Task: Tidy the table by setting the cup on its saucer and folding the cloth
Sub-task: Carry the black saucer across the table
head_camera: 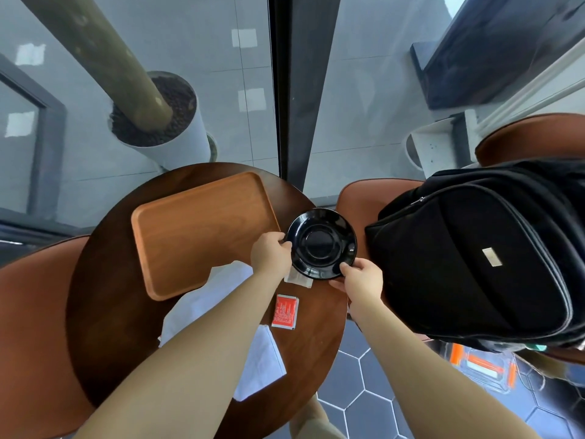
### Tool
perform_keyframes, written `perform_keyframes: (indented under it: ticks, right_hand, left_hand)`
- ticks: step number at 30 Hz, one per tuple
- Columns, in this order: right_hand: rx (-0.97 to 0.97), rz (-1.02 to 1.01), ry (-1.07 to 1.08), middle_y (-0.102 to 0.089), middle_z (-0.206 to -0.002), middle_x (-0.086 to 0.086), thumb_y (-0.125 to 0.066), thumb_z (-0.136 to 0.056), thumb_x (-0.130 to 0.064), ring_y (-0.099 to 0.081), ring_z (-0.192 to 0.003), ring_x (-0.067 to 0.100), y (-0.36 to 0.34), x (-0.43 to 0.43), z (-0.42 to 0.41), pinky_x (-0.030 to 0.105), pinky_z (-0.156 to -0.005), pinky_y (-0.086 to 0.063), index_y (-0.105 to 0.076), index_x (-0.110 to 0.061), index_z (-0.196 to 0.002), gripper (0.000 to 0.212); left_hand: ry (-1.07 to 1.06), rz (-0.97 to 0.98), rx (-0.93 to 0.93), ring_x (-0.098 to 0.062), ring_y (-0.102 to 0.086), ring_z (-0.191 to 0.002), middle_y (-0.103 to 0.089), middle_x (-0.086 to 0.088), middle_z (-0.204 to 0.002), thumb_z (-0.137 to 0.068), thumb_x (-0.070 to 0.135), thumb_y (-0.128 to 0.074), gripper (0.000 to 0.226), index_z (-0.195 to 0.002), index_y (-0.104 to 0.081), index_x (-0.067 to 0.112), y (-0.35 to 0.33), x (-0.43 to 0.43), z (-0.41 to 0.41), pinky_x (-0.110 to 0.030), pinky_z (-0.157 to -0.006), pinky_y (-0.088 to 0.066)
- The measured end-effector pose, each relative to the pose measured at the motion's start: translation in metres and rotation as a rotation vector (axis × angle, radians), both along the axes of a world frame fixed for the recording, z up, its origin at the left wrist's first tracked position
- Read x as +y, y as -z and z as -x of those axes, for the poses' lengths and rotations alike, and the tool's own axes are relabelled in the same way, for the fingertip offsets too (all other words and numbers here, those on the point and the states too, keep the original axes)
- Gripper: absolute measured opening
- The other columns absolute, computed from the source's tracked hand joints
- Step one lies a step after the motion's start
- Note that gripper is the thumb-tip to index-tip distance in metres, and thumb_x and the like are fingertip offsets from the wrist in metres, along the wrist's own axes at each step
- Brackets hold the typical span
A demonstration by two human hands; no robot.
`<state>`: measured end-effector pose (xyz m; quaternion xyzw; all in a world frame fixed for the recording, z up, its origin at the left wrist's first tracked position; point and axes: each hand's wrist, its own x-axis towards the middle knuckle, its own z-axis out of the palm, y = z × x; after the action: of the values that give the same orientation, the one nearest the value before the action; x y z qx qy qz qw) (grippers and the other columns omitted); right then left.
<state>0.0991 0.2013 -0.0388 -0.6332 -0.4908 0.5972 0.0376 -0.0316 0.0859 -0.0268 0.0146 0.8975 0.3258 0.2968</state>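
Both hands hold a black saucer (321,243) by its rim, left hand (271,252) and right hand (361,278), above a round wooden table (104,312) bearing a white cloth (259,359)

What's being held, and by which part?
The black saucer, by its rim: left hand at its left edge, right hand at its near-right edge.

Glossy black saucer (321,245), upright, gripped at both sides, white cloth (266,359) lying unfolded
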Motion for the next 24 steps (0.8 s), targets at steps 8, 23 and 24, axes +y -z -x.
perform_keyframes:
  ticks: [8,23,24]
  right_hand:
    - [0.089,0.008,-0.085,-0.074,-0.095,0.006,-0.062,-0.096,-0.002,-0.077,-0.07,0.017,-0.026,-0.028,0.003,0.031,-0.063,-0.064,-0.069,-0.015,-0.095,0.014]
    - [0.112,0.008,-0.381,-0.075,-0.088,0.012,-0.065,-0.09,0.003,-0.077,-0.073,0.026,-0.058,-0.131,0.063,0.041,-0.07,-0.065,-0.07,-0.01,-0.09,0.014]
    - [0.113,0.016,-0.405,-0.075,-0.088,0.012,-0.064,-0.09,0.003,-0.077,-0.075,0.027,-0.058,-0.14,0.067,0.042,-0.072,-0.065,-0.07,-0.01,-0.09,0.014]
  left_hand:
    - [-0.239,-0.193,-0.153,-0.031,-0.073,-0.084,-0.074,-0.014,-0.096,-0.093,0.004,-0.063,0.014,-0.101,-0.074,0.002,-0.019,-0.049,0.002,-0.041,-0.071,-0.064]
    - [-0.519,-0.318,-0.146,-0.025,-0.075,-0.08,-0.076,0.0,-0.075,-0.088,0.002,-0.067,0.018,-0.081,-0.078,0.014,-0.04,-0.198,0.017,-0.045,-0.074,-0.063]
    - [-0.539,-0.323,-0.138,-0.027,-0.074,-0.082,-0.076,-0.001,-0.077,-0.088,0.003,-0.067,0.017,-0.081,-0.078,0.015,-0.041,-0.209,0.016,-0.045,-0.075,-0.062]
